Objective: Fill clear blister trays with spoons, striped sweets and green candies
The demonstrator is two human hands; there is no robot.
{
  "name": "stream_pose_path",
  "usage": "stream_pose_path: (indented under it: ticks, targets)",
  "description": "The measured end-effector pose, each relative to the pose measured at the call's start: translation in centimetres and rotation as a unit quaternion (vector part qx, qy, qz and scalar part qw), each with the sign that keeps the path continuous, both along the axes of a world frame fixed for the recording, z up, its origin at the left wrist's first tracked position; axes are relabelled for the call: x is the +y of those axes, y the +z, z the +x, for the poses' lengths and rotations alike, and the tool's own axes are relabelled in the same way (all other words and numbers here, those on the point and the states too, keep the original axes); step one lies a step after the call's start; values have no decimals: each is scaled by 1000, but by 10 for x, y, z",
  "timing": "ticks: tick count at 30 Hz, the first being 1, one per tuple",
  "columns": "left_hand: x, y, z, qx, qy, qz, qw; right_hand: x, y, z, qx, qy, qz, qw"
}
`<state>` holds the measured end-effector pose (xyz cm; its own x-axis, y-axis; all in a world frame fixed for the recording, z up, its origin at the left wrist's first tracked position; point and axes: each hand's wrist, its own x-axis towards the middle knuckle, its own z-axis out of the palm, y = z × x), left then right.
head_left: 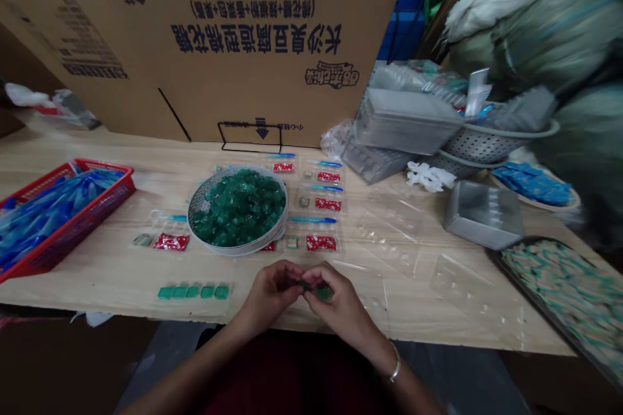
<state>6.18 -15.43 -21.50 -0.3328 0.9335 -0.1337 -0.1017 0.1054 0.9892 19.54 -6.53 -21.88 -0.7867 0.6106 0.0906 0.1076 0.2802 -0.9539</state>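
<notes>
My left hand (pixel 270 295) and my right hand (pixel 341 306) meet above the front of the wooden table (pixel 97 288), pinching a small green piece (pixel 316 292) between their fingers. Its shape is partly hidden by my fingers. Just left of my hands lies a row of green pieces (pixel 193 292). Beyond them, a round metal tray (pixel 233 249) is heaped with shiny green pieces. Clear plastic blister trays (pixel 311 207) around it hold red sachets (pixel 171 242) and blue-handled sticks (pixel 312 220).
A red basket (pixel 97 220) of blue items stands at the left. To the right are a dark tray of striped pieces (pixel 533 266), a metal tray (pixel 484 214), a perforated colander (pixel 487 142), and bulging sacks (pixel 559 32). A large cardboard box (pixel 243 45) stands behind the table.
</notes>
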Motion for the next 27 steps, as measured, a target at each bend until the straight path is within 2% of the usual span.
stream_pose_path:
  ticks: [3, 7, 11, 15, 18, 23, 27]
  targets:
    - [4, 6, 4, 16, -2, -1, 1000, 0, 0, 1, 22, -29, -95, 995]
    - [2, 13, 7, 45, 20, 2, 999, -1, 0, 5, 40, -58, -129, 989]
    - [1, 15, 4, -89, 33, -35, 995, -2, -1, 13, 73, -59, -131, 987]
    - [2, 17, 4, -248, 48, -63, 965, -2, 1, 16, 86, -37, -56, 994]
    - [4, 17, 5, -316, 30, -70, 946, -3, 5, 15, 87, -21, 1, 996]
    - [5, 16, 5, -355, 15, -84, 931, -3, 9, 17, 75, 6, 39, 996]
    - [-4, 20, -1, -333, -3, -79, 939, -1, 15, 14, 67, 58, 84, 993]
